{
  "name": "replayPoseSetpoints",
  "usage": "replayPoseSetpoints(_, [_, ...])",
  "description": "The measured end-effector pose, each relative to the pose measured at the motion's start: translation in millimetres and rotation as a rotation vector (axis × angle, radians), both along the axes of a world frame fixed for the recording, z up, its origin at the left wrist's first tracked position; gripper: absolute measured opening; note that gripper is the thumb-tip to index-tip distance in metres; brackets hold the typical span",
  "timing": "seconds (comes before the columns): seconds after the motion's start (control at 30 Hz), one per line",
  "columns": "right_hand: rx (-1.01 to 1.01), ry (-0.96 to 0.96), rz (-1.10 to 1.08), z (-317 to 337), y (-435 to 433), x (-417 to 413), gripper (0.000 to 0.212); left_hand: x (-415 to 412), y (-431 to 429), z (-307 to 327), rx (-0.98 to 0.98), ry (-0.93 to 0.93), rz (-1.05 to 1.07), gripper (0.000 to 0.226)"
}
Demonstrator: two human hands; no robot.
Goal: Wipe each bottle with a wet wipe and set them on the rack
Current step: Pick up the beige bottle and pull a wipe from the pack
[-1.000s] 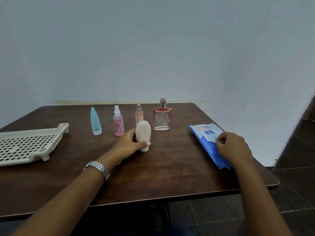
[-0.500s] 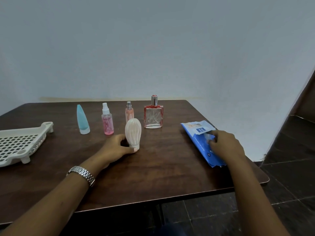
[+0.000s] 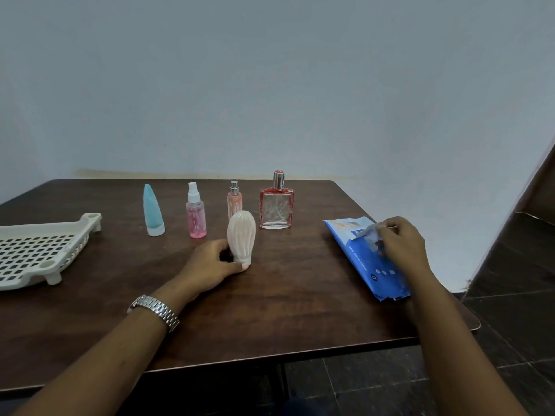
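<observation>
The left grip (image 3: 210,265) is curled round the foot of a white ribbed bottle (image 3: 241,235), thumb pressed against its base in front, fingers hidden behind it; the bottle stands upright on the tabletop (image 3: 285,310). The right grip (image 3: 402,244) is pinched on a pale strip (image 3: 370,234) at the far end of a blue wipe pack (image 3: 368,265), which lies flat under and just left of that grip; whether the strip is the pack's flap or a wipe cannot be told. Beyond the left grip four bottles stand in a row, apart from one another: a blue tube (image 3: 153,211) on its cap, a spray bottle (image 3: 196,216) with pink liquid, a slim peach sprayer (image 3: 235,199) partly hidden behind the white bottle, and a square glass flask (image 3: 276,210) whose fill is hard to make out. Well to the left of the left grip lies the rack (image 3: 39,250), a pale perforated tray on short feet, cut off by the frame edge. A metal watch (image 3: 154,310) sits on the left wrist.
</observation>
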State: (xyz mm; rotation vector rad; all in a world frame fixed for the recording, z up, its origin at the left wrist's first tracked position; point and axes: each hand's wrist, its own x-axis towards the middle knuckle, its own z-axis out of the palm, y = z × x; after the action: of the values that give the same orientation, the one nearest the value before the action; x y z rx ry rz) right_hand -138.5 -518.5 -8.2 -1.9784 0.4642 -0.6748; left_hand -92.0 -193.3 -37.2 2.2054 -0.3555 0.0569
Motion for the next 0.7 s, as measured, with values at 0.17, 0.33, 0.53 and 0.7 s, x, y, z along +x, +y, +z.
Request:
replayPoseSetpoints(0.17, [0.457,-0.261,0.025,11,2,-5,0.017,1,2,-1,0.003,0.003,-0.002,0.044])
replayPoseSetpoints(0.33, [0.632,-0.57,0.059,32,10,-17,0.026,1,2,-1,0.003,-0.008,0.002,0.043])
replayPoseSetpoints(0.53, [0.688,-0.555,0.208,44,23,-26,0.033,0,1,-1,0.007,-0.008,0.003,0.046])
replayPoseSetpoints(0.7, [0.59,-0.42,0.293,29,35,-22,0.029,-2,1,0,0.013,-0.029,0.005,0.043])
